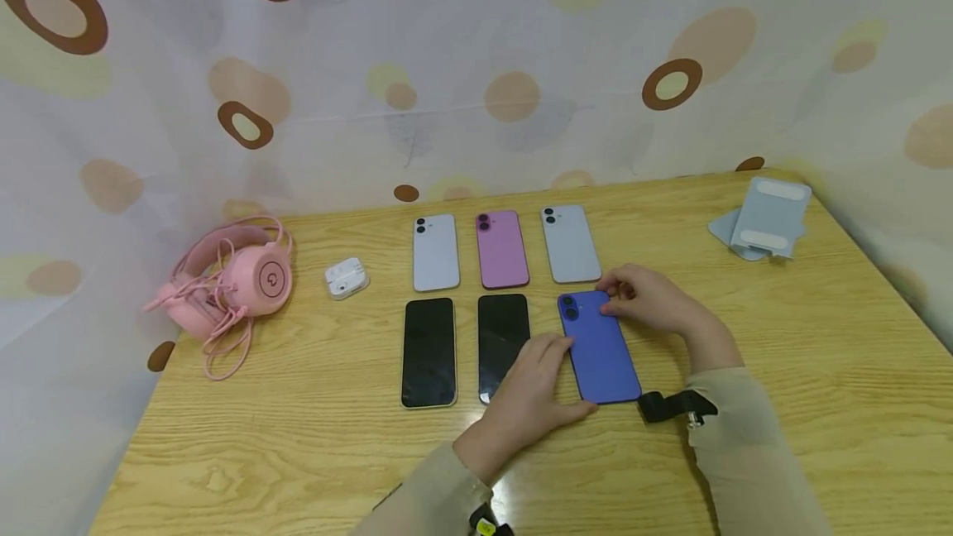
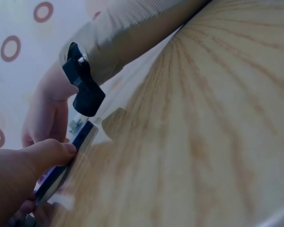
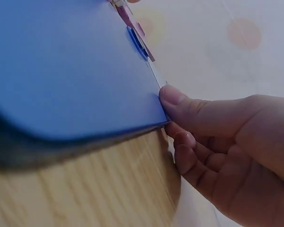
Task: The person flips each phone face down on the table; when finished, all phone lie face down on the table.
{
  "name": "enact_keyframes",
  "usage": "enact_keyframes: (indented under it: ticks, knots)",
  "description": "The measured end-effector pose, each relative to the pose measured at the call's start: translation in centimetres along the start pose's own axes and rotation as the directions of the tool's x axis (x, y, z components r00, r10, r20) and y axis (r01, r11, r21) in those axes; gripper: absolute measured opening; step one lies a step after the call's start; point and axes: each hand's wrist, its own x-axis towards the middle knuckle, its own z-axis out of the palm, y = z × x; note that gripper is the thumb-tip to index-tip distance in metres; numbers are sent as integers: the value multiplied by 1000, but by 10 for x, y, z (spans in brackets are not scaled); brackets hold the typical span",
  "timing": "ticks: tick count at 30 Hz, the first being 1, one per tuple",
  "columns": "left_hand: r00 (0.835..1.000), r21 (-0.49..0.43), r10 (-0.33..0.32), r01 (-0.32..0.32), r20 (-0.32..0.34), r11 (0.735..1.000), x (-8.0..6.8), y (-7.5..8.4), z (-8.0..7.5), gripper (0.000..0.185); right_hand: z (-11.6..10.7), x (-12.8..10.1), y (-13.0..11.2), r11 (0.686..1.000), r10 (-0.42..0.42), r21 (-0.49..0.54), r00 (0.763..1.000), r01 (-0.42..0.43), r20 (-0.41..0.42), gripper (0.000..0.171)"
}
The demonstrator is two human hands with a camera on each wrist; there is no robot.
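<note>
A blue phone point(image 1: 603, 358), back side up with its two camera lenses at the top left, lies between the two hands in the head view. My left hand point(image 1: 524, 399) holds its lower left part, fingers at the long side and thumb at the bottom edge. With thumb and fingertips, my right hand point(image 1: 655, 304) pinches the upper right edge; the right wrist view shows this grip on the phone point(image 3: 75, 75) closely. Partly covered by the left hand is a dark-screened phone point(image 1: 502, 337). Another phone point(image 1: 428, 354) lies screen up to its left.
Behind are a white phone point(image 1: 436, 253), a pink phone point(image 1: 502, 249) and a pale phone point(image 1: 570, 244), backs up. Pink headphones point(image 1: 260, 279) and a white earbud case point(image 1: 346, 278) are at left. A light blue stand point(image 1: 772, 216) sits at the wooden table's point(image 1: 298, 453) back right.
</note>
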Motion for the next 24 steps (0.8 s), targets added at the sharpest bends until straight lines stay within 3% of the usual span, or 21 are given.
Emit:
enact_keyframes:
  ticks: [5,12,17,24]
  knots:
    - [1000,-1,11,-11,-18,1000,0,0,0,83,3,3,2,1000,9,26,1000,-9,14,26]
    - [999,5,5,-5,-33,1000,-1,1,2,79,3,5,-1,1000,6,-29,1000,-5,9,25]
    - [999,9,-13,13,-34,1000,-1,1,2,73,-4,-1,-6,996,-2,-85,1000,4,22,36]
    - [1000,-4,-8,8,-26,1000,-1,0,1,71,-1,4,-6,995,91,-40,995,-90,30,47]
